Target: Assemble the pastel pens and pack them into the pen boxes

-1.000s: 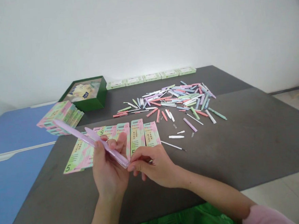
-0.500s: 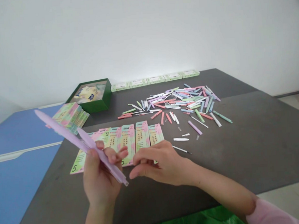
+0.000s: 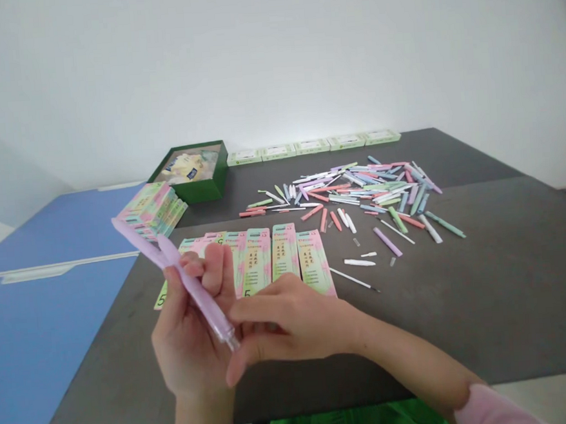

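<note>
My left hand (image 3: 192, 334) is closed around a light purple pen (image 3: 204, 301). The pen slants from upper left to lower right, with a clip-like piece (image 3: 168, 251) standing off its side above my thumb. At its lower end is a clear tip (image 3: 232, 341). My right hand (image 3: 295, 321) has its thumb and forefinger on either side of that clear tip, touching it; its other fingers are curled and partly hidden. Behind both hands a row of pink and green printed card sleeves (image 3: 256, 256) lies on the dark table, partly covered by my fingers.
Many coloured pens and pen parts (image 3: 359, 187) are heaped farther back. Loose pieces lie nearer, including a white barrel (image 3: 359, 262) and a refill (image 3: 355, 278). A green box (image 3: 222, 174) holds packets. Stacked cartons (image 3: 150, 211) stand left; flat boxes (image 3: 312, 146) line the wall.
My right hand has come leftward to the pen's lower end, from which it was apart before. The pen has turned a little in my left hand. The whole view has shifted slightly.
</note>
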The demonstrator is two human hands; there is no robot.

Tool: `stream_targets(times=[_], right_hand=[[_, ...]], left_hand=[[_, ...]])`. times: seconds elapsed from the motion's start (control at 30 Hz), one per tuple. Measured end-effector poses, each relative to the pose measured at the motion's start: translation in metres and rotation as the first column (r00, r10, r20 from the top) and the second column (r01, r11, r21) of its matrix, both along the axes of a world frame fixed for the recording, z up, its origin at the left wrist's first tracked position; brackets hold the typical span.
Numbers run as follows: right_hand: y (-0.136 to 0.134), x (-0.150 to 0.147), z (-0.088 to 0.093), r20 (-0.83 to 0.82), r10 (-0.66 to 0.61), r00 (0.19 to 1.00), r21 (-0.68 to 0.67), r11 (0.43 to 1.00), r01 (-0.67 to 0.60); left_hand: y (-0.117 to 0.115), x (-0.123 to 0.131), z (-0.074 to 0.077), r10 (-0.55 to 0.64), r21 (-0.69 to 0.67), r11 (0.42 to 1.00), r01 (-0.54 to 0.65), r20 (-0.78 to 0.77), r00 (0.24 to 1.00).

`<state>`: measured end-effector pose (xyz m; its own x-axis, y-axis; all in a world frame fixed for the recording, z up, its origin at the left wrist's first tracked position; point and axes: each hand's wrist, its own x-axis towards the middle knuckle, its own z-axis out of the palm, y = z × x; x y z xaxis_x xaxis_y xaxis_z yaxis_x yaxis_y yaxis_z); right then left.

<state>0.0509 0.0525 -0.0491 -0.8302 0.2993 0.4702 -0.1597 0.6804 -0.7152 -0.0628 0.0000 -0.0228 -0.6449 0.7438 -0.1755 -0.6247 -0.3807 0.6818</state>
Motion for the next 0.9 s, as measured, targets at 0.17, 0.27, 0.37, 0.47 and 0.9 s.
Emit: stream_targets(times=[0.17, 0.27, 0.37, 0.47, 0.9], right_hand=[[-0.005, 0.001, 0.0, 0.021, 0.024, 1.0, -0.028, 0.999, -0.023], [-0.009, 0.001, 0.002, 0.011, 0.031, 0.999, -0.022, 0.999, -0.031], [-0.014, 0.002, 0.005, 0.002, 0.023, 1.0, -0.094, 0.995, -0.023], [-0.022, 0.004, 0.011, 0.019, -0.006, 1.0, -0.194, 0.981, 0.01], [-0.018, 0.012, 0.011, 0.157, 0.04, 0.987, -0.098, 0.995, -0.025]], left_hand=[[-0.005, -0.001, -0.002, -0.007, 0.047, 0.999, 0.007, 0.003, 1.0], [-0.007, 0.001, -0.004, -0.043, 0.105, 0.994, 0.043, -0.005, 0.999], [-0.009, 0.004, -0.002, -0.03, 0.107, 0.994, 0.028, 0.018, 0.999], [-0.009, 0.006, -0.002, -0.005, 0.086, 0.996, 0.003, 0.024, 1.0], [-0.019, -0.009, -0.014, -0.121, 0.218, 0.96, 0.175, -0.241, 0.963]])
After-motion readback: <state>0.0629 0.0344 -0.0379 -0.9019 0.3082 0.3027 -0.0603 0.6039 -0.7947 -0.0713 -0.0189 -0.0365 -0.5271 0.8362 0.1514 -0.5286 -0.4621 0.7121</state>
